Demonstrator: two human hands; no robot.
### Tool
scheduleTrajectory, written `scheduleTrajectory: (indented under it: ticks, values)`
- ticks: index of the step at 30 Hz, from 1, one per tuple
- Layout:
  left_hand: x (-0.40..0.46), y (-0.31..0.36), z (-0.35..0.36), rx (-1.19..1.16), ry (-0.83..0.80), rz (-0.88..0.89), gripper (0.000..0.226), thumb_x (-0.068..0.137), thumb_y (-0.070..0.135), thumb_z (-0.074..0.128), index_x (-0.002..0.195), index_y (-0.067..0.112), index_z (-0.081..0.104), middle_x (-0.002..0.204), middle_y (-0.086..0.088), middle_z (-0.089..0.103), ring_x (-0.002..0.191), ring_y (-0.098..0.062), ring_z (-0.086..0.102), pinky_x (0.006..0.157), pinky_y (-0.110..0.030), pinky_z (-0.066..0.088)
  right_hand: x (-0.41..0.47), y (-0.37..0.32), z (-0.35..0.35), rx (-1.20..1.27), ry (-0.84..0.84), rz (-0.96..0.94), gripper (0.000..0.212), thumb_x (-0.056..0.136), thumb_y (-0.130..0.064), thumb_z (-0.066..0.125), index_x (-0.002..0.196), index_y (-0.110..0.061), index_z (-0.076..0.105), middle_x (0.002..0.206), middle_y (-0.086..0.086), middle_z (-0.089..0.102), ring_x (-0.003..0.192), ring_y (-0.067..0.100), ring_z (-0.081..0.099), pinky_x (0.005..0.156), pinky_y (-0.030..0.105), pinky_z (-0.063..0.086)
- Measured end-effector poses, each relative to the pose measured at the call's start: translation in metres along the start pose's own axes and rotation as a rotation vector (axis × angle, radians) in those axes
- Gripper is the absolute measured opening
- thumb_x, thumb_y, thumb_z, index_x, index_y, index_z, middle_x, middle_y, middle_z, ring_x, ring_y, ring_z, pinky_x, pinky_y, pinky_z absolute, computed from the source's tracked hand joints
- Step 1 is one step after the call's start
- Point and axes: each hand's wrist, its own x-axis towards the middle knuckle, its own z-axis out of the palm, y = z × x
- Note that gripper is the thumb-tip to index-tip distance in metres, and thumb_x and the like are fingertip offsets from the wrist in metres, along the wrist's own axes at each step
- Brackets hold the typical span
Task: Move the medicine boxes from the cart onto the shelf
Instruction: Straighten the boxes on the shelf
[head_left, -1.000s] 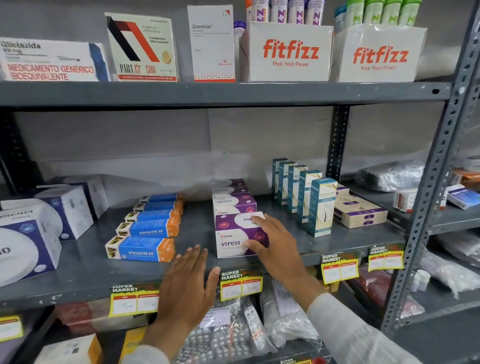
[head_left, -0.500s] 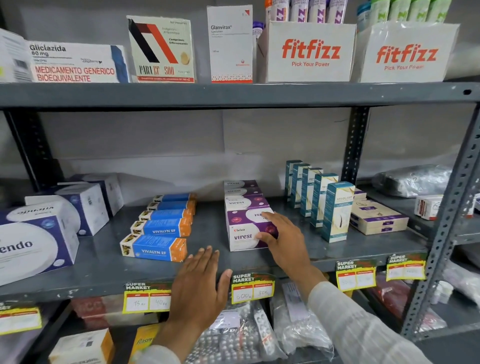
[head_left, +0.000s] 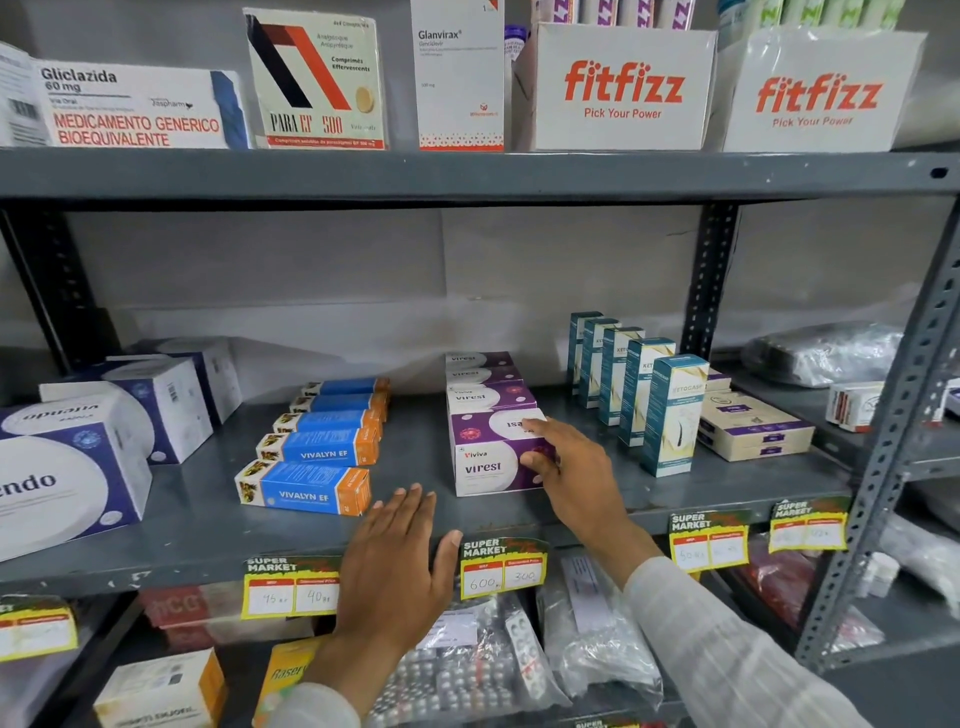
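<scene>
While the front purple-and-white Virest box (head_left: 493, 462) sits near the front edge of the grey middle shelf (head_left: 197, 525), at the head of a row of matching boxes (head_left: 485, 387) running back toward the wall, my right hand (head_left: 574, 475) rests against its right end, fingers loosely spread, index on the top and thumb on the front face, not closed around it. My left hand (head_left: 397, 566) lies flat and open over the shelf lip, holding nothing. Just left stands a row of blue Vivalyn EF boxes (head_left: 311, 452); to the right, upright teal cartons (head_left: 636, 389).
</scene>
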Motion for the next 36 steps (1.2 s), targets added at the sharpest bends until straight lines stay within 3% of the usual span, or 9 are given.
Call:
scheduleTrajectory:
  ticks: [9,12,17,21,23,25,28,31,36]
  values:
    - [0.001,-0.002,0.002,-0.004,0.009,0.002,0.078,0.100,0.066,0.015,0.150,0.017,0.050,0.157,-0.004,0.050,0.149,-0.020,0.042,0.126,-0.038,0.023,0.000,0.006,-0.001,0.033,-0.021,0.005,0.043,0.096,-0.022,0.066,0.139,-0.023,0.060,0.143,0.001,0.061,0.132,0.017,0.054,0.098,0.031,0.058]
    - [0.001,-0.003,0.002,-0.005,0.010,0.007,0.078,0.100,0.065,0.015,0.151,0.017,0.048,0.158,-0.004,0.049,0.150,-0.019,0.040,0.126,-0.037,0.022,-0.001,0.004,-0.003,0.043,-0.026,0.007,0.044,0.097,-0.023,0.066,0.140,-0.022,0.059,0.144,0.001,0.060,0.134,0.020,0.054,0.098,0.038,0.059]
    - [-0.001,-0.009,-0.012,-0.102,-0.012,0.056,0.073,0.102,0.065,0.020,0.158,0.022,0.036,0.165,0.002,0.037,0.154,-0.011,0.029,0.128,-0.030,0.016,-0.011,-0.012,-0.003,-0.116,-0.021,0.029,0.061,0.100,-0.036,0.058,0.156,-0.026,0.036,0.163,0.002,0.037,0.151,0.021,0.034,0.119,0.043,0.036]
    - [-0.019,-0.047,-0.045,-0.318,0.269,-0.019,0.047,0.101,0.051,0.043,0.136,0.027,0.064,0.134,0.008,0.070,0.121,-0.009,0.066,0.098,-0.027,0.053,-0.022,-0.056,0.011,-0.074,0.232,-0.215,0.043,0.097,-0.025,0.056,0.139,-0.016,0.055,0.142,0.003,0.055,0.131,0.018,0.053,0.105,0.027,0.048]
    - [-0.024,-0.081,-0.062,-0.344,0.379,-0.132,0.041,0.099,0.045,0.048,0.127,0.025,0.070,0.120,0.005,0.077,0.102,-0.015,0.073,0.082,-0.027,0.055,-0.025,-0.082,0.031,-0.061,0.236,-0.353,0.031,0.095,-0.021,0.056,0.122,-0.014,0.067,0.122,0.001,0.066,0.114,0.015,0.061,0.098,0.023,0.050]
    - [-0.026,-0.119,-0.078,-0.294,0.372,-0.240,0.040,0.098,0.041,0.049,0.127,0.022,0.070,0.115,-0.002,0.078,0.098,-0.021,0.073,0.079,-0.028,0.052,-0.025,-0.108,0.057,-0.032,0.109,-0.339,0.027,0.091,-0.028,0.062,0.115,-0.019,0.072,0.113,-0.004,0.071,0.103,0.011,0.065,0.089,0.017,0.048]
    - [-0.027,-0.173,-0.090,-0.135,0.245,-0.292,0.040,0.103,0.038,0.049,0.134,0.019,0.066,0.124,-0.009,0.075,0.110,-0.028,0.071,0.086,-0.038,0.055,-0.021,-0.132,0.098,0.010,-0.109,-0.219,0.037,0.085,-0.043,0.069,0.119,-0.028,0.071,0.112,-0.009,0.072,0.093,0.005,0.062,0.080,0.012,0.039]
    - [-0.033,-0.205,-0.085,-0.001,0.150,-0.276,0.040,0.102,0.037,0.053,0.133,0.015,0.067,0.130,-0.011,0.072,0.120,-0.029,0.069,0.095,-0.044,0.057,-0.015,-0.138,0.123,-0.001,-0.221,-0.136,0.041,0.081,-0.044,0.074,0.119,-0.028,0.071,0.108,-0.008,0.070,0.088,0.003,0.059,0.078,0.016,0.046]
    - [-0.041,-0.226,-0.065,0.092,0.114,-0.196,0.068,0.103,0.051,0.021,0.133,0.010,0.067,0.139,-0.011,0.067,0.133,-0.027,0.061,0.115,-0.044,0.044,0.000,-0.134,0.142,0.009,-0.220,-0.072,0.024,0.089,-0.027,0.074,0.113,-0.023,0.074,0.115,-0.003,0.072,0.097,0.007,0.066,0.076,0.009,0.050]
